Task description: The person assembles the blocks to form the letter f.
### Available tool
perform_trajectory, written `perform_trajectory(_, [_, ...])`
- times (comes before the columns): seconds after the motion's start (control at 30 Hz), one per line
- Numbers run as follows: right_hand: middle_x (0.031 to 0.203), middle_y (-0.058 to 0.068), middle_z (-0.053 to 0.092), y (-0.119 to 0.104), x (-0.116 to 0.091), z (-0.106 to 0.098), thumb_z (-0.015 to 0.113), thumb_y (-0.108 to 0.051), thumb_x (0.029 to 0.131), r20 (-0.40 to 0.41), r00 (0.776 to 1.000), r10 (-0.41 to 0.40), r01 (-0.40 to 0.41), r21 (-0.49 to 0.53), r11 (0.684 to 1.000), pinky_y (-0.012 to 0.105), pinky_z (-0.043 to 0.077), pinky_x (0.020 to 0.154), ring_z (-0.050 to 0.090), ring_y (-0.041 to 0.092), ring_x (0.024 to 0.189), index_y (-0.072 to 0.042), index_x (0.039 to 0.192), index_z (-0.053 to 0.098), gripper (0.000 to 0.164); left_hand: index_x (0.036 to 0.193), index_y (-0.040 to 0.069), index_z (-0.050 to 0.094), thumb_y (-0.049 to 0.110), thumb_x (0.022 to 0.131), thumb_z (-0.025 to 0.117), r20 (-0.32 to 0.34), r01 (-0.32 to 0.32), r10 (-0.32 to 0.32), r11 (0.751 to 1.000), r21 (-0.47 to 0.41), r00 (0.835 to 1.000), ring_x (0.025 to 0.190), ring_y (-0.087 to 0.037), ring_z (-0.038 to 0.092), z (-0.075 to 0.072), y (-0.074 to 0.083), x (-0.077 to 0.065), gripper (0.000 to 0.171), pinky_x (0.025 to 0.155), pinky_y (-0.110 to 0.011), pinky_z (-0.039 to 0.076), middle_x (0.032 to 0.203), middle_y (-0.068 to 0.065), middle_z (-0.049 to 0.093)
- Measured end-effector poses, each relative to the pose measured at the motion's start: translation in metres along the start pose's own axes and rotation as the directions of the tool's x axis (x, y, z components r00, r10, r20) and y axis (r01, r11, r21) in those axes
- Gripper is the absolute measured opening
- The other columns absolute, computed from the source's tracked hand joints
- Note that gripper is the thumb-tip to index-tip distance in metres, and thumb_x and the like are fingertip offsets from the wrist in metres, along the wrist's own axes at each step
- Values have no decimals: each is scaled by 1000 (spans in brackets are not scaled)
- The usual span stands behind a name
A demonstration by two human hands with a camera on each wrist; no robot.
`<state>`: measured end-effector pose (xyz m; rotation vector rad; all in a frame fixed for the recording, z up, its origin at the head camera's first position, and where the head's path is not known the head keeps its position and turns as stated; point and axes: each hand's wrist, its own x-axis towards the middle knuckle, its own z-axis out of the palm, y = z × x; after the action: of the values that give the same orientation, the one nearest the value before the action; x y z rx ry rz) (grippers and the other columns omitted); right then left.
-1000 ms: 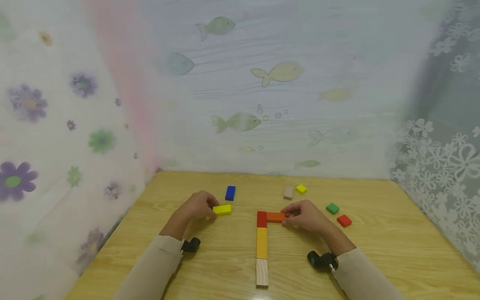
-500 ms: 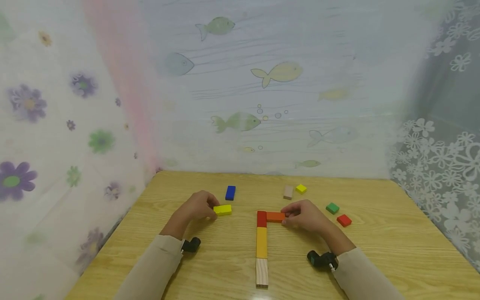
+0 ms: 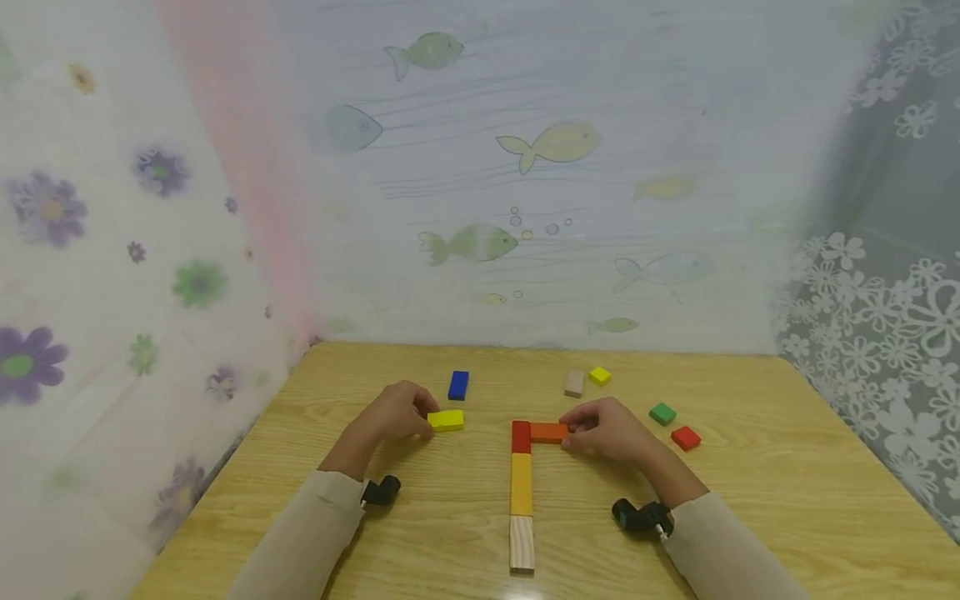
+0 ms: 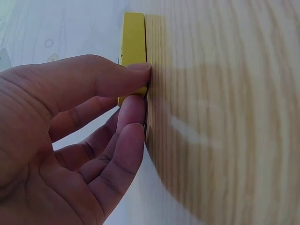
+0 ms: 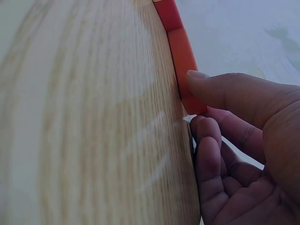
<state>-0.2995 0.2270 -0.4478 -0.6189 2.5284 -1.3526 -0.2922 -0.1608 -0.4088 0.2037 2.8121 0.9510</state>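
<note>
My left hand [image 3: 397, 411] pinches a yellow block [image 3: 447, 421] by its left end, thumb on the near side; the left wrist view shows the yellow block [image 4: 133, 40] low against the wood. On the other side my right hand [image 3: 609, 429] grips the right end of an orange block [image 3: 547, 432]. That block's left end meets a dark red block [image 3: 521, 437], a contact also seen in the right wrist view. Below the red block, an amber block [image 3: 521, 483] and a pale wood-grain block [image 3: 522, 543] continue in a straight column toward me.
Behind the left hand lies a blue block [image 3: 458, 385]. A beige block [image 3: 574, 383] and a small yellow block [image 3: 600, 376] sit at the back. Green [image 3: 662, 413] and red [image 3: 686, 438] blocks lie right of the right hand. Fabric walls border the wooden table [image 3: 375, 542].
Both hands keep their holds, and the blocks stay in the same arrangement. The head view has shifted very slightly.
</note>
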Motion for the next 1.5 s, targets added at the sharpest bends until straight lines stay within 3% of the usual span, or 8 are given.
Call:
perform_trajectory(0.33, [99, 5, 73, -2, 0, 1, 86, -17, 85, -3, 1000, 10, -10, 7, 1000, 26, 54, 77, 64, 17, 89, -3, 117, 76, 37, 103, 11, 78, 7, 74, 91, 19, -67, 67, 998, 4, 998, 89, -16, 65, 6, 6, 2, 32, 79, -33, 57, 98, 1, 73])
perform_trajectory(0.6, [99, 2, 72, -2, 7, 13, 85, -23, 86, 28, 1000, -3, 3, -7, 1000, 26, 53, 80, 63, 15, 89, -7, 117, 77, 36, 104, 11, 78, 6, 74, 91, 0, -18, 18, 1000, 4, 1000, 90, -17, 66, 10, 4, -6, 33, 76, -32, 59, 99, -1, 71])
perform_trajectory(0.83, [98, 0, 72, -1, 2, 8, 86, -21, 86, -7, 999, 40, -40, -33, 999, 30, 53, 80, 63, 17, 89, -10, 117, 78, 34, 110, 10, 78, 7, 77, 90, 31, -69, 69, 998, -12, 997, 92, -17, 66, 19, 15, 3, 35, 81, -33, 59, 102, -1, 73])
perform_trajectory(1.13, [99, 2, 72, -1, -1, 3, 85, -20, 87, -14, 1000, 23, -24, -21, 999, 28, 53, 78, 63, 16, 89, -8, 117, 77, 34, 108, 10, 78, 8, 77, 90, 56, -107, 105, 994, 26, 993, 91, -15, 66, 28, 31, 10, 33, 78, -31, 59, 101, 1, 73])
perform_trajectory(1.5, [98, 2, 73, -2, 0, 2, 85, -20, 87, -9, 1000, 21, -21, -29, 999, 28, 54, 78, 64, 16, 89, -7, 118, 77, 34, 106, 10, 79, 10, 77, 91, 54, -135, 133, 990, 29, 990, 91, -15, 66, 33, 37, 13, 31, 80, -33, 59, 100, 1, 73])
